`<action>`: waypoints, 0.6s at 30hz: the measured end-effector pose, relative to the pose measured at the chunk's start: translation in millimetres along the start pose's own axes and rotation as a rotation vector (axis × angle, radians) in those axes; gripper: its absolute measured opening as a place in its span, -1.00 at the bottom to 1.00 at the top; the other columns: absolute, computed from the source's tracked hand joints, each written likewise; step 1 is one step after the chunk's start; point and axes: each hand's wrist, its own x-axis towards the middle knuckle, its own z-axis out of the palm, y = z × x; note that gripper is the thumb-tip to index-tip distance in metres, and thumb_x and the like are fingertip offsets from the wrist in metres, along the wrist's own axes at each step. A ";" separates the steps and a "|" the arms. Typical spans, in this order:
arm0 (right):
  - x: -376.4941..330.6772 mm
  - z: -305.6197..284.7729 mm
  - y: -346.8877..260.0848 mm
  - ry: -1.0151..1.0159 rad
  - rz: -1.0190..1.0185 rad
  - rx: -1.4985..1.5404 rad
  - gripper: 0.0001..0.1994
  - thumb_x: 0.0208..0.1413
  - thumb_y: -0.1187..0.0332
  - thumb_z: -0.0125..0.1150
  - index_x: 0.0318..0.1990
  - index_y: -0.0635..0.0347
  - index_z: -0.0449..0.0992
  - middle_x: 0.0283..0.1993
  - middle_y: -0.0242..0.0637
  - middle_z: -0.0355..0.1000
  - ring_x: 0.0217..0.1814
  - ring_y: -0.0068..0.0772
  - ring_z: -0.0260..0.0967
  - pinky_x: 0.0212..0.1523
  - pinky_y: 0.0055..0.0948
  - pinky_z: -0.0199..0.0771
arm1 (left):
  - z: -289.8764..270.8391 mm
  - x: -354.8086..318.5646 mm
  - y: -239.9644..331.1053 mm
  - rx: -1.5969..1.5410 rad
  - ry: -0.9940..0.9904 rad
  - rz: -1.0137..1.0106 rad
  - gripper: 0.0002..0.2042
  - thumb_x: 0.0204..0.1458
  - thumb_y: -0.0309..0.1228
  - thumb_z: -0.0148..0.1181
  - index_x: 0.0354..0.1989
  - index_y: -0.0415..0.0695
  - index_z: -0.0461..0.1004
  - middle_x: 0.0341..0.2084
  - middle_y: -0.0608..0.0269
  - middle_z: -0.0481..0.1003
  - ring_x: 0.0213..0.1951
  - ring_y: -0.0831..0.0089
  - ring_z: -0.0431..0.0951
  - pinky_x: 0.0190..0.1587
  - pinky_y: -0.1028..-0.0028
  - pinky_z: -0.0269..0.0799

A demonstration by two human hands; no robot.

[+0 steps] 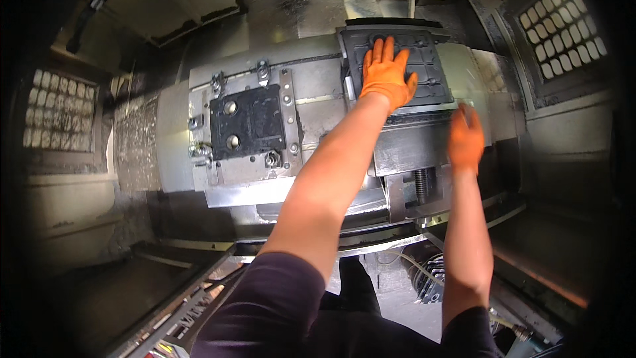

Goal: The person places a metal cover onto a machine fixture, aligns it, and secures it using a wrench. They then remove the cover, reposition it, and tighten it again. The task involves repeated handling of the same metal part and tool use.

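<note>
Steel fixture body (311, 103) fills the middle of the machine enclosure and carries two dark castings. At far left a perforated window panel (59, 109) of pale rounded cells sits in the enclosure wall. Next comes the left black plate (246, 121), clamped against the fixture with two round bosses showing and small clamps at its corners; neither hand touches it. Further right, the left hand (387, 73), in an orange glove, lies flat with fingers spread on the ribbed black plate (424, 69) mounted on the upper right face of the fixture. For this seating step, it appears best to keep the palm pressure even across the plate so it sits flush before any clamp is set. The right hand (466, 138), also gloved in orange, is motion-blurred just below the plate's lower right corner; whether it pinches anything cannot be told. A threaded screw (421, 184) stands below. At far right a second perforated window panel (563, 26) matches the first. No labels, packages or signs are legible.
</note>
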 end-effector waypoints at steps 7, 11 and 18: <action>56.4 100.2 -55.7 -0.053 -0.101 -0.386 -0.54 0.24 -0.03 0.14 0.20 -0.07 0.54 0.09 -0.11 0.58 0.11 0.07 0.53 0.13 -0.06 0.49 | 19.1 -146.9 -108.2 -0.574 0.322 -0.347 -0.67 0.27 -0.44 -0.01 0.17 -0.24 0.43 -0.01 -0.11 0.55 0.03 0.03 0.57 0.15 0.20 0.44; 52.5 110.0 -40.8 0.089 -0.124 -0.374 -0.55 0.20 -0.07 0.19 0.14 -0.09 0.57 0.00 -0.18 0.60 0.07 0.03 0.53 0.05 -0.06 0.53 | 14.3 -146.3 -92.9 -0.739 -0.260 -0.339 -0.85 0.16 -0.49 0.12 -0.11 -0.19 0.46 -0.20 -0.05 0.57 -0.13 -0.08 0.57 -0.05 0.18 0.48; 57.8 113.2 -38.8 0.117 -0.142 -0.441 -0.55 0.20 -0.08 0.19 0.13 -0.10 0.58 -0.03 -0.20 0.61 0.04 0.02 0.55 0.03 -0.07 0.54 | 8.4 -131.7 -103.9 -0.493 -0.159 -0.162 -0.81 0.01 -0.51 0.23 -0.18 -0.19 0.50 -0.17 -0.01 0.57 -0.09 -0.12 0.53 0.04 0.09 0.45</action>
